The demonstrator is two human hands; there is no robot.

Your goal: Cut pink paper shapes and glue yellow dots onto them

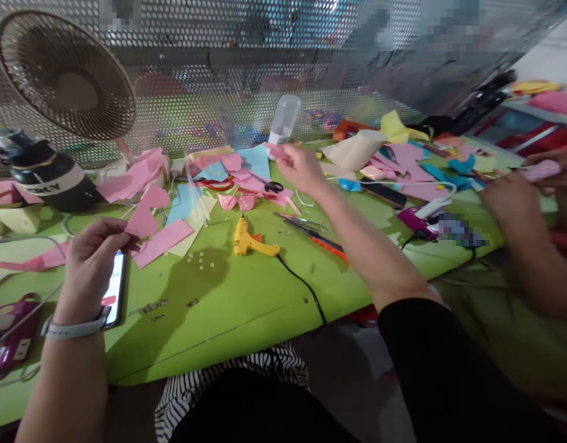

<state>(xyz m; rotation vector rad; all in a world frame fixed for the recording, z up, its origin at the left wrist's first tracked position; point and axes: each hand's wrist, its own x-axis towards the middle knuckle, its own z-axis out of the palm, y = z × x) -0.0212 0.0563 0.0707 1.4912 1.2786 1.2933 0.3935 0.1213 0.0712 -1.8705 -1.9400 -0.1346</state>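
Pinching paper (145, 215) near "RKY" bottle (53, 175)

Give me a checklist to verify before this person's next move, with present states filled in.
1. Left hand grips a pink paper cutout: ok.
2. Right hand pinches a small pink piece: ok.
3. Yellow glue gun lies apart from both hands: ok.
4. Glue gun hot: cannot tell.
5. Table beside the glue gun free of bits: not ok, small pale squares lie there.
6. Co-worker's hand apart from the person's hands: ok.

Pink cutout (147, 215), green tabletop (251, 292)
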